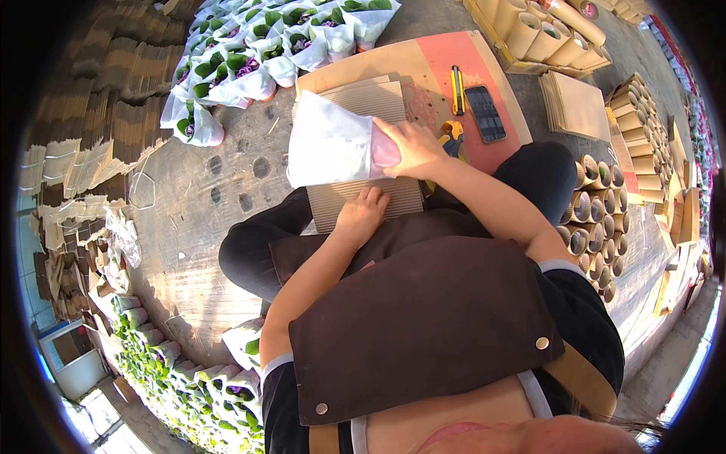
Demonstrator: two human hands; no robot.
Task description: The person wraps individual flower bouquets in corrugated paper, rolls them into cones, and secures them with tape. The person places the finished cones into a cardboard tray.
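My right hand (411, 148) grips the pot end (384, 152) of a plant wrapped in white paper-like sleeve (329, 139). The bundle lies on its side, its wide end towards the left, and the plant inside is hidden. Beneath it are corrugated cardboard sheets (391, 99), stacked over my lap. The fingers of my left hand (363, 213) rest on the near part of the corrugated cardboard, just below the sleeve. Its thumb is hidden, so whether it pinches the sheet is unclear.
A flat cardboard piece (363, 65) carries a yellow utility knife (458, 91), a phone (485, 113) and a yellow-and-black hand tool (452, 138). Sleeved potted plants (249, 62) stand ahead left. Cardboard tubes (595, 215) and flat cardboard (575, 105) lie right; stacked cardboard (108, 96) lines the left.
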